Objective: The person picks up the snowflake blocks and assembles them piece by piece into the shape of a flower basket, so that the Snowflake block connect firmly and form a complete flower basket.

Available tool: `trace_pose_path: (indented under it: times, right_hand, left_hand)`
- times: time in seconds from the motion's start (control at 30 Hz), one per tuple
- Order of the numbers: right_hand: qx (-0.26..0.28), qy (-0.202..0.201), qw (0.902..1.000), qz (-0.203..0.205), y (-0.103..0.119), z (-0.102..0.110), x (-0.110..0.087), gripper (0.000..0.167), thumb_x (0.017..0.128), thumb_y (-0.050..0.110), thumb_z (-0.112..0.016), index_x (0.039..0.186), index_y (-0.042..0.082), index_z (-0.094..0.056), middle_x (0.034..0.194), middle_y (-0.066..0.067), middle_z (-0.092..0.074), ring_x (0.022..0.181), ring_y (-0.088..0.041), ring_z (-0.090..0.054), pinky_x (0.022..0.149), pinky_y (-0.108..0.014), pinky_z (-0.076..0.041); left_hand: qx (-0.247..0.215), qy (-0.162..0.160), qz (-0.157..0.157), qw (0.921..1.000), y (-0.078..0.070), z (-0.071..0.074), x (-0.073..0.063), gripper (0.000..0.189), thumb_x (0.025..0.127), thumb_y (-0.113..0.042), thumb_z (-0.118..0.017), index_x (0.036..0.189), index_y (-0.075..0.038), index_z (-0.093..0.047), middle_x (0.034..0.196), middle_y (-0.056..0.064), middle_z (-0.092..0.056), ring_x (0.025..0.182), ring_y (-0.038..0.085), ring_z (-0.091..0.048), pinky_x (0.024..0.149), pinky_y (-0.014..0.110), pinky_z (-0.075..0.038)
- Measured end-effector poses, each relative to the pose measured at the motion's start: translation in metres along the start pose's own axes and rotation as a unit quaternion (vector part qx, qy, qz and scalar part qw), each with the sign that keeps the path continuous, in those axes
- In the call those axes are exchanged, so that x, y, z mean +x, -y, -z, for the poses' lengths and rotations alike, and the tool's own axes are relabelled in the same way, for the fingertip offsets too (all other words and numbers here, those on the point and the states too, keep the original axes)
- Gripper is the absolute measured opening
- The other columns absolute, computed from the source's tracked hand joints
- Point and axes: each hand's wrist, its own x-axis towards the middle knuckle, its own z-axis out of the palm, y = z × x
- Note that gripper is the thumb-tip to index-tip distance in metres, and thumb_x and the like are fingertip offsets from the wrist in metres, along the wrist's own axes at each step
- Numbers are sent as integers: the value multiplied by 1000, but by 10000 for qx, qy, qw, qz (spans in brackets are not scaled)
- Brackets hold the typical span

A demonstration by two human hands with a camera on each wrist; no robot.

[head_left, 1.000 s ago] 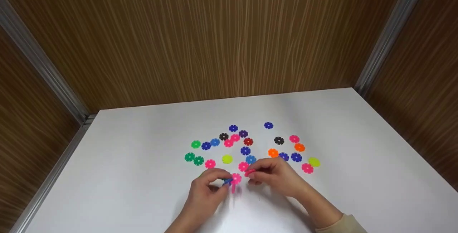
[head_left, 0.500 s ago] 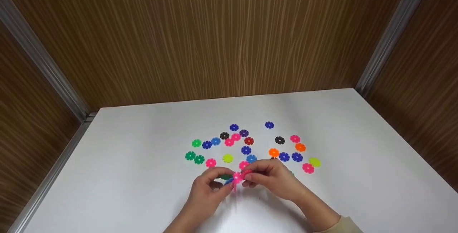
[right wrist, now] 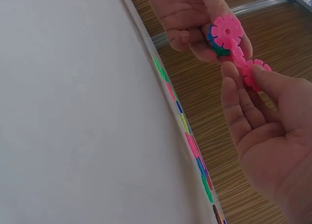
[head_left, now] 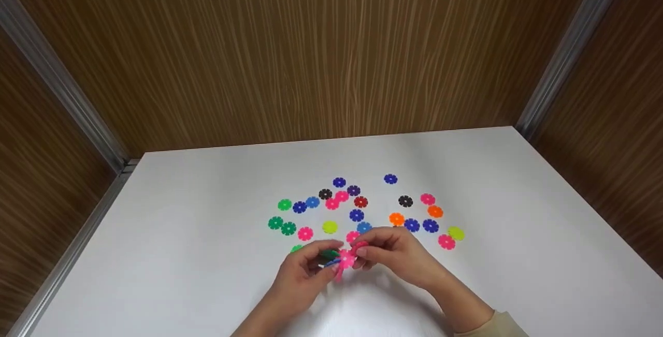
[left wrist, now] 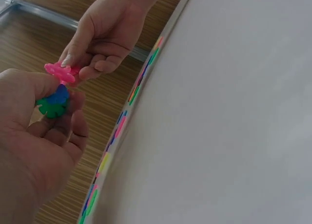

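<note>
My left hand (head_left: 305,277) grips a small chain of notched plastic snowflake discs. In the left wrist view its fingers and thumb lie round a green disc (left wrist: 52,110) and a blue disc (left wrist: 57,94). Joined to these are pink discs, one facing the right wrist camera (right wrist: 226,31) and another seen at an angle (right wrist: 237,57). Between thumb and fingers, my right hand (head_left: 401,259) pinches a further pink disc (right wrist: 247,74), its edge meeting the angled one. Both hands are raised over the front of the table, and fingers partly hide the discs.
Loose discs lie scattered on the white table (head_left: 181,233) beyond the hands, among them a yellow disc (head_left: 330,227), an orange disc (head_left: 397,219) and a black disc (head_left: 405,201). Wood-grain panels (head_left: 331,57) stand at the back and sides.
The right hand's pink disc was apart from the chain a second ago and now meets it. The chain has turned slightly in the left hand, showing more of the green disc.
</note>
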Motion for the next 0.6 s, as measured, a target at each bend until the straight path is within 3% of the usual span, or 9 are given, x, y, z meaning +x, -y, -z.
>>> trace_pose_path:
  times: [0.23,0.33,0.47,0.6]
  right_hand:
    - [-23,10,9999,-118,1,0,0,23,102,13,-73,121,0,-76,107,-19,-76,94,-28,-76,88,-36,-63]
    - [54,-13,9999,-150,2,0,0,20,101,11,-73,118,3,-78,108,-19,-76,95,-28,-77,90,-37,-63]
    - [139,-92,9997,-155,1,-1,0,20,101,11,-73,118,3,-79,107,-20,-77,95,-28,-77,91,-38,-62]
    - [60,-277,9995,-158,2,-3,1,21,100,14,-75,118,4,-80,105,-19,-78,94,-28,-77,90,-35,-62]
  left_hand:
    - [-274,42,-49,9996,0,2,1,34,99,-3,-73,132,-9,-70,125,9,-71,110,26,-70,93,29,-60]
    - [-514,-272,187,9981,0,1,3,41,96,-1,-75,136,-7,-65,126,13,-70,106,29,-74,90,33,-62]
    - [-586,-791,474,9940,-1,-2,4,34,94,-6,-80,124,-7,-64,118,11,-73,91,32,-77,76,34,-64]
    - [-376,-678,275,9966,-1,-3,2,21,100,-13,-75,121,-9,-73,118,9,-75,94,32,-77,74,29,-63]
